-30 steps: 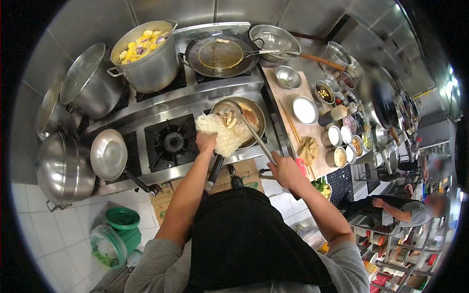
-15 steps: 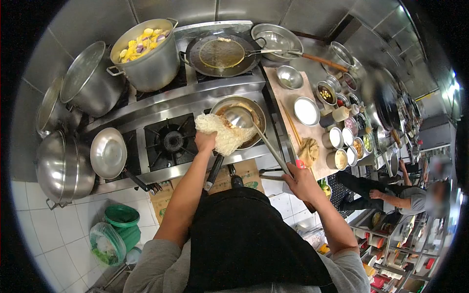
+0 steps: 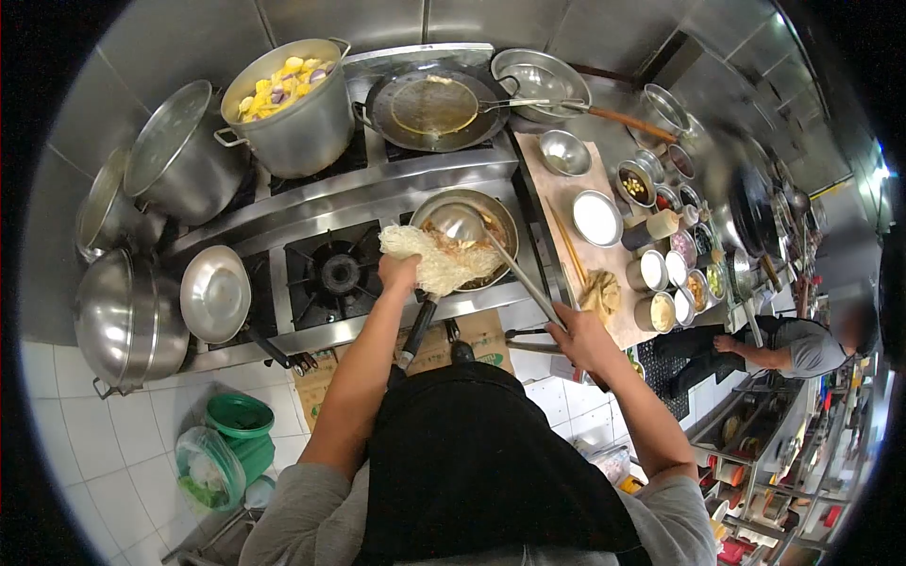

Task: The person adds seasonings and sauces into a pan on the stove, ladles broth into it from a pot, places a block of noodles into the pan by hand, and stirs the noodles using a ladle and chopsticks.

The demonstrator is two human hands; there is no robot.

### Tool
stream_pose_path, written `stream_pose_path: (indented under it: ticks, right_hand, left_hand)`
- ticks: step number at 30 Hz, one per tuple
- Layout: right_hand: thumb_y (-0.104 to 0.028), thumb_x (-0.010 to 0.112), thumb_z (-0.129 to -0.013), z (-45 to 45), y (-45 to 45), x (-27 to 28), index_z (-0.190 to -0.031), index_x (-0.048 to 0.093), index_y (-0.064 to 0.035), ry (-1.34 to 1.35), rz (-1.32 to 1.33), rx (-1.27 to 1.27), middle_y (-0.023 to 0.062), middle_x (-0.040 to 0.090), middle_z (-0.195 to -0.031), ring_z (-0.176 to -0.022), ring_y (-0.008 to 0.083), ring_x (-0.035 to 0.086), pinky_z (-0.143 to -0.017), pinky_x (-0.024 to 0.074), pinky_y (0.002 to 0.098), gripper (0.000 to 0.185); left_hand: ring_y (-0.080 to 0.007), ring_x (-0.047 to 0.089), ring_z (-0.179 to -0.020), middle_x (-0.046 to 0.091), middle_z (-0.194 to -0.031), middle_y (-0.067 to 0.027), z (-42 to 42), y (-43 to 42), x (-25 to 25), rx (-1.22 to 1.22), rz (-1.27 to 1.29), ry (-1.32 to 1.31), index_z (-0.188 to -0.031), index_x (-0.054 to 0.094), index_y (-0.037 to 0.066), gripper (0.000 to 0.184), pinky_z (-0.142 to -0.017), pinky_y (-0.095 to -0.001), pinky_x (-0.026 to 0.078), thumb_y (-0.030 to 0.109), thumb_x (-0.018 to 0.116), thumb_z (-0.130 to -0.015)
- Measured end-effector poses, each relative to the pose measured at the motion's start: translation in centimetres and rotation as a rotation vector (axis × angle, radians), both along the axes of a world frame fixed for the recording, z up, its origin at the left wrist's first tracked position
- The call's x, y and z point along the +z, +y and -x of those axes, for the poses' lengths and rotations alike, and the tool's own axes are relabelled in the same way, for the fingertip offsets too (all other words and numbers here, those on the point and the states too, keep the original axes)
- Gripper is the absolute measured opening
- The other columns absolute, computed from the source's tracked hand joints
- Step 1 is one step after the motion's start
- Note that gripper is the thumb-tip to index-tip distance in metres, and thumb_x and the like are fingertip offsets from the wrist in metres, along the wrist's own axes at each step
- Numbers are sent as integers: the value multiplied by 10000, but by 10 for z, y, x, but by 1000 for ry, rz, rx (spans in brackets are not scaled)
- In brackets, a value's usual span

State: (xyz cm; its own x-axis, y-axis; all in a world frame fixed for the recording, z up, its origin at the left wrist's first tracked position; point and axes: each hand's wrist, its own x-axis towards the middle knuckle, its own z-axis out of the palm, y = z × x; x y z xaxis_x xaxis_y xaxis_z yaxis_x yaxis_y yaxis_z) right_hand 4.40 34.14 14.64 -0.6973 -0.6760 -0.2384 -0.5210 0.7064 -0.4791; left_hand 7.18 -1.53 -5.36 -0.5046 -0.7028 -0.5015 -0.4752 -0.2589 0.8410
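Observation:
My left hand point(image 3: 398, 272) is closed on the left end of a pale bundle of dry noodles point(image 3: 442, 267), which reaches over the near-left rim of a frying pan point(image 3: 511, 219). In my right hand point(image 3: 582, 335) is the long handle of a metal ladle point(image 3: 459, 223). The ladle's bowl rests inside the pan, among brownish food point(image 3: 492, 224). The pan's black handle point(image 3: 418, 328) points toward me, below the noodles. Part of the pan's inside is hidden by the noodles and ladle.
Left of the pan are a bare burner point(image 3: 341, 272) and a second pan point(image 3: 215, 294). Behind stand a large pot of yellow pieces point(image 3: 294, 132) and a wide oil pan point(image 3: 434, 106). A board point(image 3: 557, 189) with bowls lies right. A co-worker point(image 3: 802, 347) stands far right.
The ladle's bowl has moved from beside the noodles to deeper in the pan, and my right hand has shifted right and toward me. My left hand still holds the noodles.

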Motion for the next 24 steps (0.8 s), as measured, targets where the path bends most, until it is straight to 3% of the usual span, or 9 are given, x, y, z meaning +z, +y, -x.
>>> stream_pose_path:
  ticks: [3, 6, 12, 15, 18, 24]
  right_hand:
    - [-207, 643, -926, -5, 7, -2, -1080, 597, 54, 21, -40, 32, 297, 658, -781, -786, 476, 665, -716, 544, 526, 307]
    - [-199, 651, -919, -1, 5, -39, -1080, 608, 58, 159, -134, -48, 294, 666, -808, -787, 476, 666, -718, 544, 520, 306]
    - [-214, 660, -916, -11, 13, -36, -1198, 604, 61, 126, 34, -95, 307, 675, -838, -787, 453, 682, -724, 552, 516, 398]
    - [-218, 656, -922, -9, 6, -41, -1230, 591, 67, 67, -1, -15, 315, 671, -837, -800, 452, 683, -730, 552, 526, 425]
    - [-211, 652, -924, -14, 0, -69, -1248, 573, 63, 125, -90, -110, 317, 667, -838, -807, 470, 673, -729, 548, 541, 432]
    - [-231, 630, -932, -8, 1, -65, -1292, 542, 56, 69, 6, -62, 315, 671, -841, -805, 480, 673, -746, 549, 551, 468]
  left_hand:
    - [-303, 745, -832, 720, -1065, -194, 1, 0, 0, 2, -26, 4, -1141, 662, -56, 428, -533, -404, 608, 78, 782, -753]
    - [-300, 744, -811, 717, -1066, -198, 1, 2, 7, -12, -28, 26, -1146, 658, -57, 425, -517, -407, 607, 70, 776, -759]
    - [-285, 737, -773, 713, -1045, -193, 5, 3, 2, 3, 0, 95, -1152, 653, -43, 429, -508, -399, 602, 72, 771, -756]
    - [-280, 735, -761, 712, -1032, -185, 5, 9, 17, 0, 21, 118, -1133, 653, -42, 412, -507, -384, 603, 72, 768, -754]
    - [-273, 733, -748, 712, -1027, -178, 2, 14, 52, 6, -1, 113, -1121, 654, -36, 397, -514, -371, 605, 67, 763, -753]
    - [-253, 728, -740, 720, -1001, -152, 4, 11, 71, -60, -26, 91, -1127, 659, -17, 374, -508, -372, 597, 57, 743, -770]
